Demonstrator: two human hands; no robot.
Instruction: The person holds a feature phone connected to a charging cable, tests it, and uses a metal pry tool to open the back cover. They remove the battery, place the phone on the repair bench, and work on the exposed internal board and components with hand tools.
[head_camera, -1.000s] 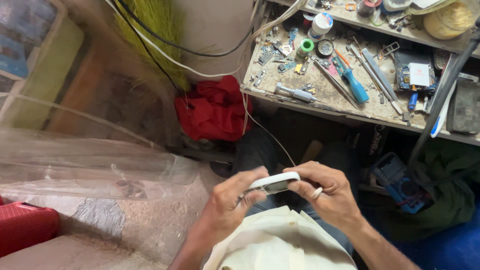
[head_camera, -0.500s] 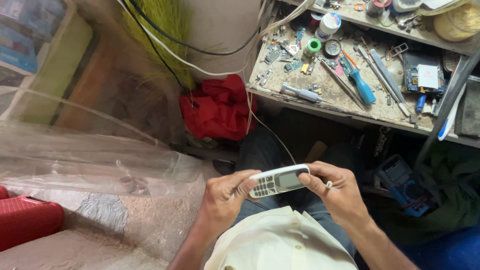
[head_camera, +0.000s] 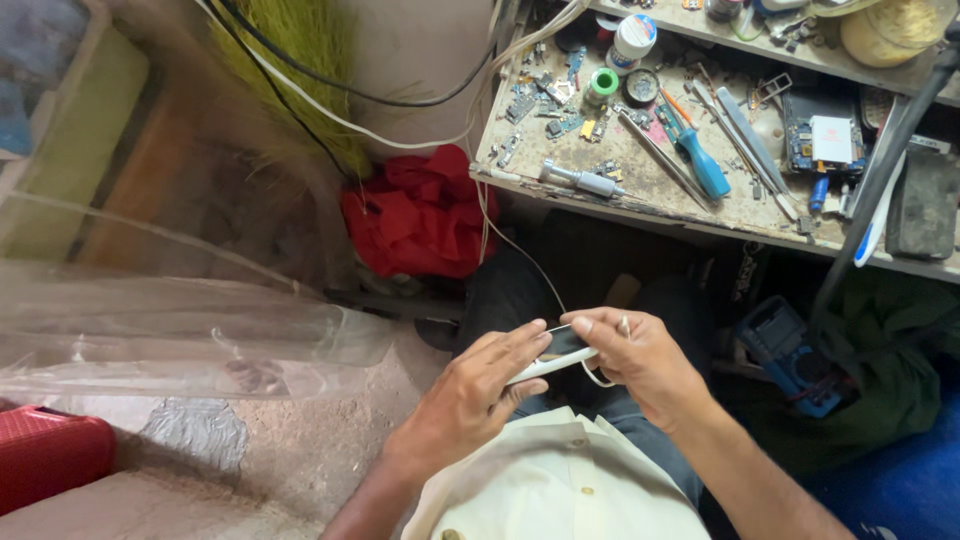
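- A red plastic box (head_camera: 45, 455) is sitting at the far left on the rough floor, with a clear plastic sheet (head_camera: 190, 335) lying just above it.
- A red cloth (head_camera: 420, 215) is lying bunched under the front edge of the desk (head_camera: 640, 195), beside a tuft of green bristles (head_camera: 290, 60).
- The left hand (head_camera: 470, 395) is pinching the near end of a small white phone (head_camera: 553, 362), its grip clenching on the phone's edge.
- The phone is being held edge-on above the lap, between both hands, just over the cream shirt (head_camera: 560, 480).
- The right hand (head_camera: 640, 360) is grasping the phone's far end, fingers curling over the top; a thin white wire (head_camera: 520, 250) is running from it up toward the desk.
- A blue-handled screwdriver (head_camera: 695, 155) is lying on the cluttered desk, and a blue multimeter (head_camera: 790, 350) is resting below it at the right.
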